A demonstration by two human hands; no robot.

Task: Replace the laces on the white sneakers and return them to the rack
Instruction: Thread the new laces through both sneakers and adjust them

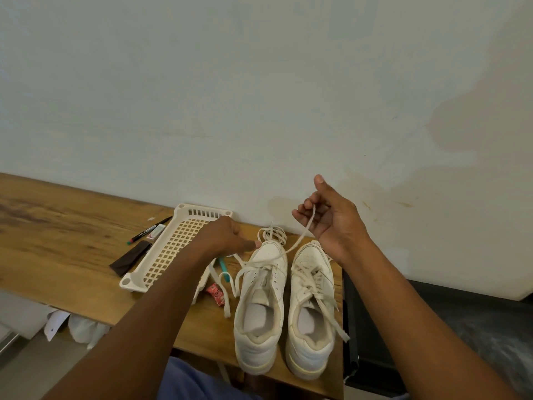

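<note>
Two white sneakers (pixel 284 307) stand side by side on the near right tabletop (pixel 57 226). Left hand (pixel 227 236) pinches the left sneaker's toe; right hand (pixel 326 217), raised, grips its lace (pixel 297 241). Pulling hard could drag that sneaker over. Far left lies the rack (pixel 161 255). No writing is legible.

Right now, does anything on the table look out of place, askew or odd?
Yes. A small red wrapper lies loose beside the left sneaker, looking like litter. The cream plastic rack sits askew to the table edge. A spare lace lies bundled by the wall, past the sneaker's toe.
</note>
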